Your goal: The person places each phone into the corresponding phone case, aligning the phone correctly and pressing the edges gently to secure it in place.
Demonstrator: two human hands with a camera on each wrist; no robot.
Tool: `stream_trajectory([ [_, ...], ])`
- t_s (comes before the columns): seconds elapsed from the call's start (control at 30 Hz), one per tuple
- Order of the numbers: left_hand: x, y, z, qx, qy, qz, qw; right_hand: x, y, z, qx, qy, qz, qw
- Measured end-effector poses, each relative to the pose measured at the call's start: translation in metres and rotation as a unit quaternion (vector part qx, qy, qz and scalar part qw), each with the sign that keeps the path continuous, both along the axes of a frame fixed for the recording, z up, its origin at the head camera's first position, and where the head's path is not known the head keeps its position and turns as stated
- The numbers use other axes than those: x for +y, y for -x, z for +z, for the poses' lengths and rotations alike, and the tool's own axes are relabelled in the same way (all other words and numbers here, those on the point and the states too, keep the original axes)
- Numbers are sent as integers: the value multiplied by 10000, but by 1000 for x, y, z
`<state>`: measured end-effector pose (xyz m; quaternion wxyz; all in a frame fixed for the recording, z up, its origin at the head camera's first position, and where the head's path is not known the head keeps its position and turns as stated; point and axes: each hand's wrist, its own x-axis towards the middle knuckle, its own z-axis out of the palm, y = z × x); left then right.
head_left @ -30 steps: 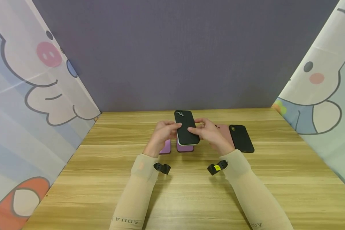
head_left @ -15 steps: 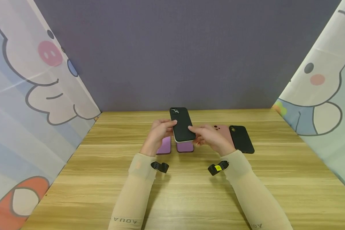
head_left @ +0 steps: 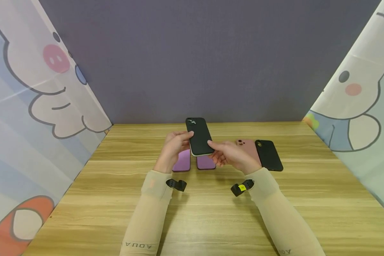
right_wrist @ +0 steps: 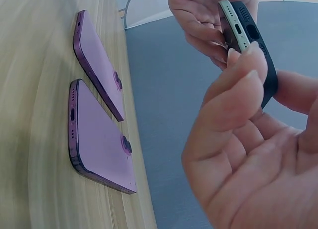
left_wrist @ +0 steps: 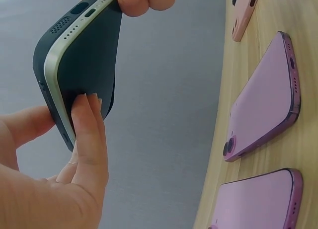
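A black phone case [head_left: 201, 137] lies over the back of a phone with a pale edge [left_wrist: 63, 39]. That edge stands out from the case, and the port openings of the two do not line up. My left hand [head_left: 175, 146] pinches both at their left side, thumb on the case and fingers on the screen. At the lower right corner my right hand [head_left: 231, 154] grips them, its thumb on the case back. The pair is held tilted above the table, over two purple phones [head_left: 181, 161] that lie side by side.
To the right, a pink phone or case [head_left: 249, 150] lies against another black phone case [head_left: 269, 155]. The wooden table [head_left: 192, 220] ends at a grey panel [head_left: 192, 64] behind. Printed cloth [head_left: 352, 81] hangs at both sides.
Both hands have shifted the phone and case left and slightly away from me. My right fingers have moved down to the lower corner. More of the purple phones and the pink one shows.
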<state>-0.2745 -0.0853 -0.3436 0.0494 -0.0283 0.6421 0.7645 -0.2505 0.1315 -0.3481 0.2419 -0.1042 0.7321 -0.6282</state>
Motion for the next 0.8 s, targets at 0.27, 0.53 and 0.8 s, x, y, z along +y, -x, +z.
stream_trajectory([
  [0.27,0,0,0,-54,23,-6,10000,0,1,-2,259,-171,87,9995],
  [0.53,1,0,0,-24,16,-47,10000,-1,2,-2,431,-374,95,9983],
  [0.8,2,0,-2,-30,61,-68,10000,0,3,-4,423,-490,107,9978],
])
